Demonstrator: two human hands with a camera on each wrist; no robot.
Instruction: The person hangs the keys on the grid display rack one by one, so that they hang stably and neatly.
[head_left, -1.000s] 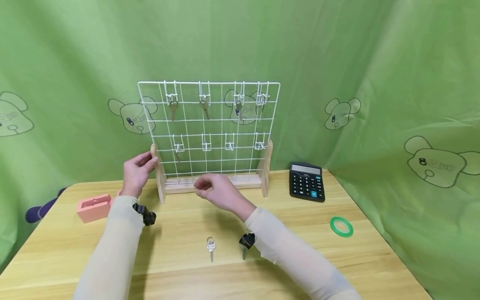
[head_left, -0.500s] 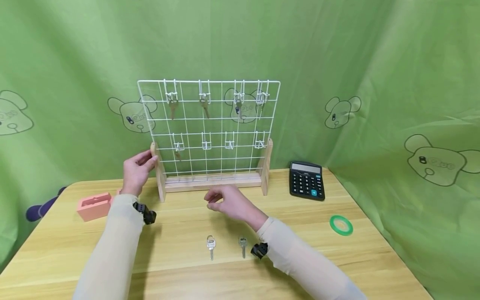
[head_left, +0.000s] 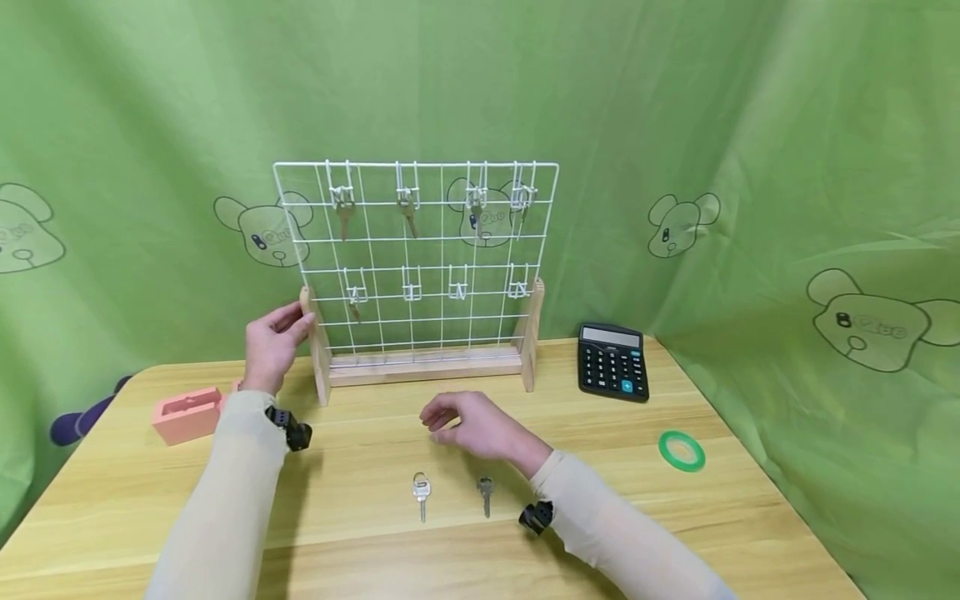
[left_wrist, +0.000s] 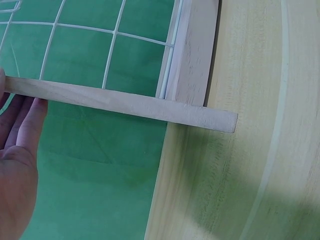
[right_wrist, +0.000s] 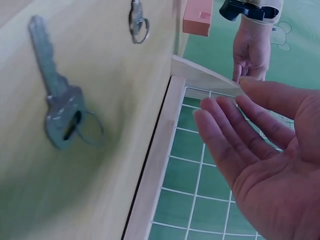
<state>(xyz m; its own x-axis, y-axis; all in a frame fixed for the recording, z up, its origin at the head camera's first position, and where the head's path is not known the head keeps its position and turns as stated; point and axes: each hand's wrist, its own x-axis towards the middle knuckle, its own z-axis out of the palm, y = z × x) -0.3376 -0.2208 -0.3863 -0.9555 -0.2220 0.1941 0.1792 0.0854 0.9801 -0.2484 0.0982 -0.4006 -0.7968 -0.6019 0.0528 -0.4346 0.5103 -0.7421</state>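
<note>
A white wire-grid rack stands on a wooden base (head_left: pixel 427 369) at the table's back. My left hand (head_left: pixel 272 346) grips its left wooden post (head_left: pixel 318 358), thumb on one side and fingers on the other, as the left wrist view also shows. Keys hang from all the upper hooks, among them one key (head_left: pixel 345 221) at the left; another key (head_left: pixel 355 312) is on the lower left hook. In front, two keys with rings lie on the table: a left key (head_left: pixel 422 492) and a right key (head_left: pixel 486 493). Above and behind them, my right hand (head_left: pixel 476 425) holds nothing, fingers loosely bent.
Three lower hooks, such as the middle hook (head_left: pixel 412 291), carry no key. A black calculator (head_left: pixel 612 363) lies right of the rack, with a green tape roll (head_left: pixel 682 451) nearer the front. Left of the rack is a pink block-shaped holder (head_left: pixel 187 421). A green curtain hangs behind.
My right hand has drawn back from the rack's base toward the front right, uncovering the right key on the table. The left hand stays on the post.
</note>
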